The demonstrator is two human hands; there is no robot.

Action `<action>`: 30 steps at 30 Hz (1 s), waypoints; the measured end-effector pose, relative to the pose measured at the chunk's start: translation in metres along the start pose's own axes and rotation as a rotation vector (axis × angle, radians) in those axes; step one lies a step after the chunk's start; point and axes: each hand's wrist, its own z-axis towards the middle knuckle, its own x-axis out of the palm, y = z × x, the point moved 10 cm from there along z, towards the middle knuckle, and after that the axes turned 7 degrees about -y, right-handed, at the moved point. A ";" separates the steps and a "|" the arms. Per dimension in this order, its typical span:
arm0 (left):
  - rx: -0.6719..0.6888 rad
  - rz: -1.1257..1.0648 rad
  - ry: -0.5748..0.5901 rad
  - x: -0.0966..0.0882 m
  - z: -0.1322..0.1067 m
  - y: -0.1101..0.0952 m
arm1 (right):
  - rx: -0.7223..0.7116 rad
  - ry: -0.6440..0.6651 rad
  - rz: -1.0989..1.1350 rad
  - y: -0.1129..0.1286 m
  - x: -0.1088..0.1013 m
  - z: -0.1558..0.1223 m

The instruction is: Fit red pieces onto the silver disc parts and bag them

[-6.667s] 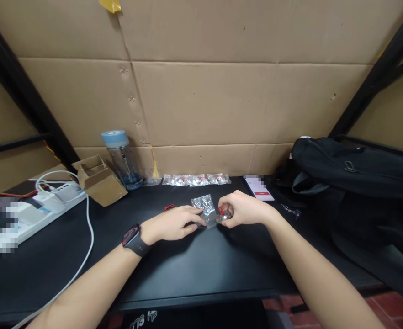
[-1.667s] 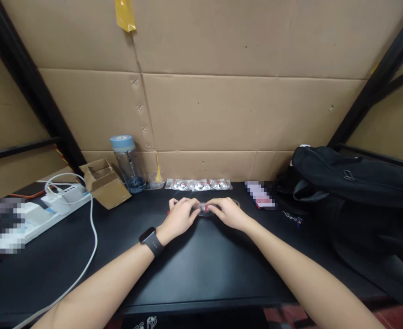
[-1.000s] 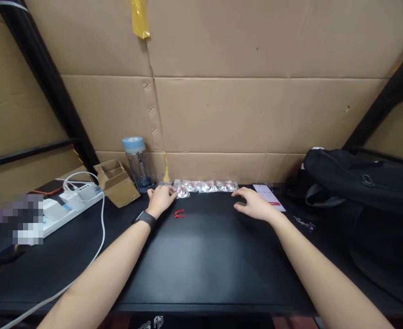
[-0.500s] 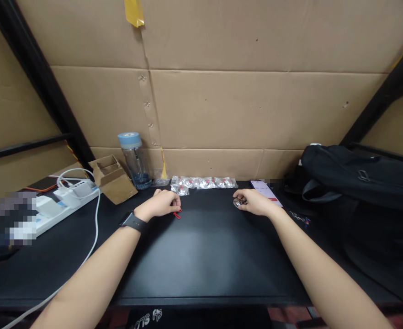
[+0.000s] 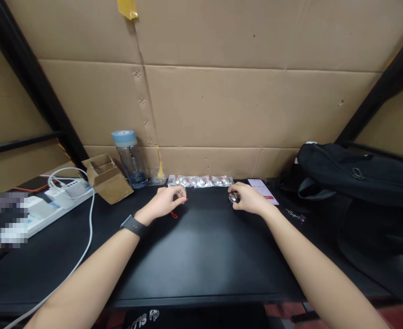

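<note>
My left hand (image 5: 163,202), with a dark watch on the wrist, rests on the black table (image 5: 201,256) with its fingers curled. Its fingertips pinch a small red piece (image 5: 185,199). A red clip (image 5: 173,214) lies on the table just below that hand. My right hand (image 5: 249,201) is closed on a small round shiny metal piece (image 5: 233,197), held just above the table. A row of small clear bags (image 5: 201,181) with red and silver parts lies along the cardboard back wall, just beyond both hands.
A blue-lidded bottle (image 5: 129,160) and an open cardboard box (image 5: 106,179) stand at the back left. A white power strip with a cable (image 5: 64,194) lies further left. A phone (image 5: 263,190), a small keychain (image 5: 294,214) and a black bag (image 5: 355,178) are at the right.
Both hands left the bag they held together. The left hand put it in the back row, then closed over the red clip. The right hand picked up the round metal piece.
</note>
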 end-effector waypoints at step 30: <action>0.098 0.095 -0.344 0.004 -0.021 -0.077 | -0.012 -0.254 0.939 0.102 0.006 -0.019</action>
